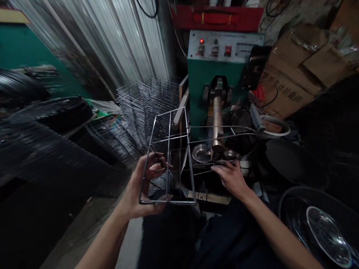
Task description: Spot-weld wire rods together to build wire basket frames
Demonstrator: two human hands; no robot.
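A metal wire frame [169,149], box-shaped with long wires curving off to the right, is held up in front of the machine. My left hand [140,186] is wrapped around its near left end, with the thumb along the bottom wire. Further right, my right hand [231,179] has its fingers pinched on the frame's lower wire, just below the tip of a copper-coloured electrode arm [217,116]. The fingertips are dark and partly hidden there. The arm juts out of a green machine [198,89], and the frame's wires cross it.
Stacked wire racks [140,108] stand behind my left hand. Small metal dishes [201,153] lie under the electrode arm. At the right are a cardboard box [288,82], a dark round pan [291,158] and a basin [286,201] holding a shiny lid. A red light glows on the control panel [207,37].
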